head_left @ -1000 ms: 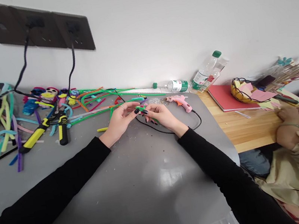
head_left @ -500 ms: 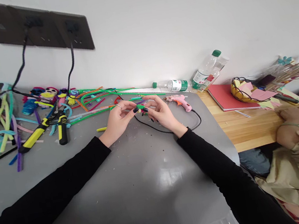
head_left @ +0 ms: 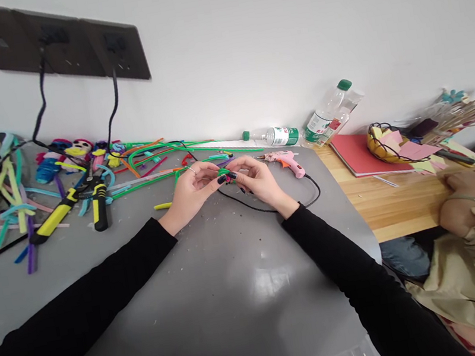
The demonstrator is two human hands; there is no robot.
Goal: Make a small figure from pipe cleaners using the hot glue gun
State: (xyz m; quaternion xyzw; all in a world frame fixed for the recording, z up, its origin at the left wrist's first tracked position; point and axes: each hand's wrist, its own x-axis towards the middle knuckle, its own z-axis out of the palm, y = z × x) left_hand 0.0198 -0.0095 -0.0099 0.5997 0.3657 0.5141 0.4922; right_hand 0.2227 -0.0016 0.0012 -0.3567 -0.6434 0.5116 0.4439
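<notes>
Between my fingertips is a small green pipe-cleaner piece [head_left: 225, 173], mostly covered by the fingers, so its shape is unclear. My left hand [head_left: 192, 192] pinches it from the left, thumb and fingers closed. From the right, my right hand [head_left: 258, 182] grips it in a pinch too. Just behind the hands lie loose pipe cleaners [head_left: 161, 154], mostly green, orange and red. A short yellow piece [head_left: 162, 206] rests beside my left wrist. To the right of my right hand sits a pink glue gun [head_left: 287, 163] with its black cord looping under the hands.
Yellow-black pliers [head_left: 63, 214] lie left, among many coloured pipe cleaners [head_left: 12, 195] and small fuzzy dolls [head_left: 75, 152]. Water bottles [head_left: 280, 135] are near the wall. On the wooden table [head_left: 386, 208] at right are a red folder [head_left: 354, 159], a wire basket [head_left: 385, 145] and another person's arm [head_left: 461, 196].
The fingers have shifted slightly around the green piece, and the left thumb has dipped a little. A black cord at the left has moved. Both hands keep their pinch.
</notes>
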